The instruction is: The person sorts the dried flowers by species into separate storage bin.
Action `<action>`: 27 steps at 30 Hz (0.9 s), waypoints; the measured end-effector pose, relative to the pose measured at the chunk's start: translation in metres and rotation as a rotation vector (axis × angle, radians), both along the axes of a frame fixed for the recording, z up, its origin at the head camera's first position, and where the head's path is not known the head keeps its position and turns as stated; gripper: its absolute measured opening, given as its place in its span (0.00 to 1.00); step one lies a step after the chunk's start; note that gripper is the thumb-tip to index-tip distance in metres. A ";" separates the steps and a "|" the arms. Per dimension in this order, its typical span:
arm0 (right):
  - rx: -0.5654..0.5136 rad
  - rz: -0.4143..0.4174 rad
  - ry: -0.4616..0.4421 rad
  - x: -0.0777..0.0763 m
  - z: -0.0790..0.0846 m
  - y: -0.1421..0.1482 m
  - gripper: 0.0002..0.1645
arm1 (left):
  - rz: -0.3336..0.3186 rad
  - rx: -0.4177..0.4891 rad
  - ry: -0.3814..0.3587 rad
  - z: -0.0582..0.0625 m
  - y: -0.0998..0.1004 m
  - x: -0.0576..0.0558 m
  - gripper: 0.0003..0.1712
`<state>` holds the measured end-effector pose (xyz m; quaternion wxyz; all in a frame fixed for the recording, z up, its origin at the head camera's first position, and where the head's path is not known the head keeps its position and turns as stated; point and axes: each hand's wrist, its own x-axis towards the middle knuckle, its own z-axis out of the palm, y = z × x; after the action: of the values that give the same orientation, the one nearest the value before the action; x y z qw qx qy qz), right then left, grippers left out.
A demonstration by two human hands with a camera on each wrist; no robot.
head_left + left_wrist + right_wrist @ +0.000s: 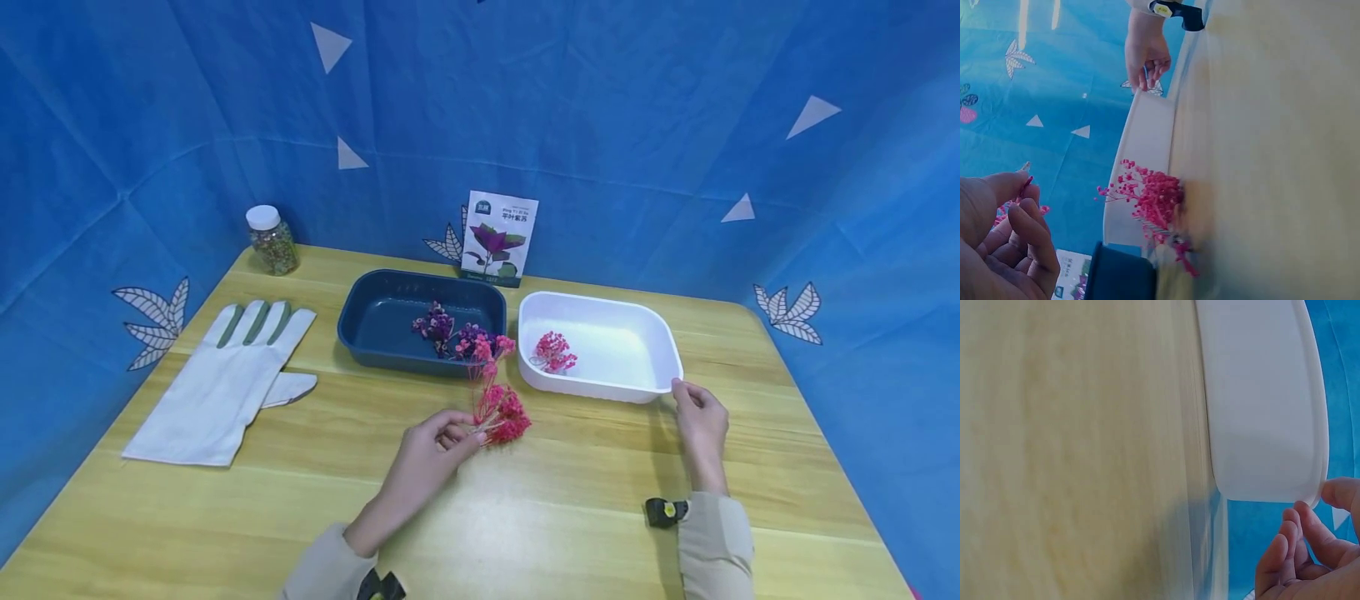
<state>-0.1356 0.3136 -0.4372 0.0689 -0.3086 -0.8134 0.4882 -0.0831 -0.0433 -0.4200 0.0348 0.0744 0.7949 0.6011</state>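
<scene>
My left hand (pixel 427 458) pinches a thin sprig of pink dried flowers (pixel 486 367) by its stems. Just past those fingertips is a fuller pink bunch (pixel 508 414); in the left wrist view this bunch (pixel 1157 197) appears apart from the fingers, low against the tabletop. My right hand (pixel 701 417) holds the near right corner of a white tray (pixel 600 387) between thumb and fingers, also seen at the tray's rim (pixel 1321 425) in the right wrist view. Another pink flower cluster (pixel 555 352) lies inside that tray.
Left of the white tray stands a dark blue tray (pixel 375 304) with purple dried flowers (pixel 435 325). A seed packet (pixel 498 237) leans on the blue curtain behind. White gloves (pixel 206 400) lie at the left, below a white-capped jar (pixel 273 246).
</scene>
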 end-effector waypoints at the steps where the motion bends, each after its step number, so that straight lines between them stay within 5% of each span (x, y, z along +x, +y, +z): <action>1: 0.004 0.000 0.001 0.000 0.000 0.000 0.39 | -0.013 -0.007 0.004 0.001 0.001 -0.003 0.14; 16: 0.005 0.005 -0.005 0.000 -0.001 0.001 0.40 | -0.194 -0.112 0.055 0.018 0.048 -0.072 0.15; 27: 0.016 0.014 -0.006 0.001 0.000 0.001 0.40 | -0.212 -0.257 0.054 0.022 0.086 -0.115 0.14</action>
<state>-0.1348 0.3150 -0.4371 0.0658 -0.3040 -0.8197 0.4811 -0.1978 0.0423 -0.3981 0.0858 0.1689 0.8536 0.4852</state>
